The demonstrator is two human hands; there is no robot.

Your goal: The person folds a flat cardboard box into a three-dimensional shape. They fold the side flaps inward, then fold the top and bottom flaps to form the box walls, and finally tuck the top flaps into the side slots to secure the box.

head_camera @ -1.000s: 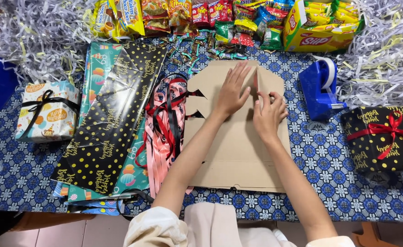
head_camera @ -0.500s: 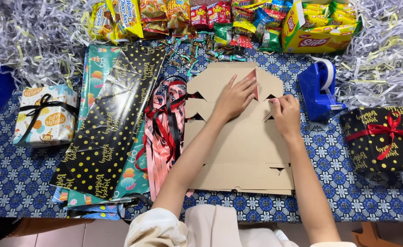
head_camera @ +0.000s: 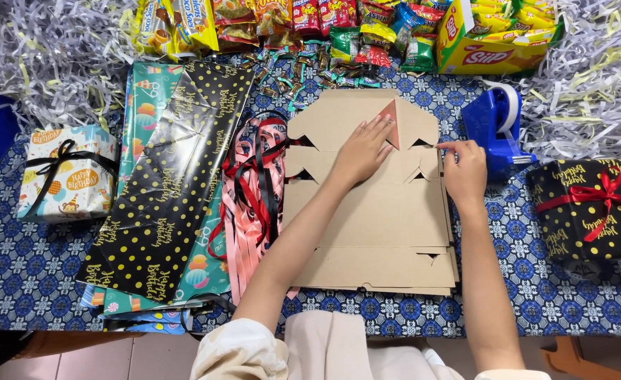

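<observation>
Underneath everything lies the worktop point(head_camera: 15, 260), covered with a blue patterned cloth, and its near edge is cut off by the person's lap. On its middle rests the flat brown cardboard box blank point(head_camera: 381, 225), with the long axis going away from the person and the tabbed end pointing to the pile of snack packets point(head_camera: 339, 28) at the far side. Left of the blank, the black wrapping paper with gold dots point(head_camera: 162, 183) lies at a slant, and the bundle of red, pink and black ribbons point(head_camera: 254, 190) touches the left edge of the blank. The black gift box with a red bow point(head_camera: 592, 211) stands near on the right, and the blue tape dispenser point(head_camera: 493, 127) is just beside the far right corner, so little free room stays there. The left hand point(head_camera: 363, 151) presses flat with spread fingers on the upper flaps and hides part of them. The right hand point(head_camera: 464, 172) pinches the right edge of the blank; its grip is pressed together on the cardboard.
</observation>
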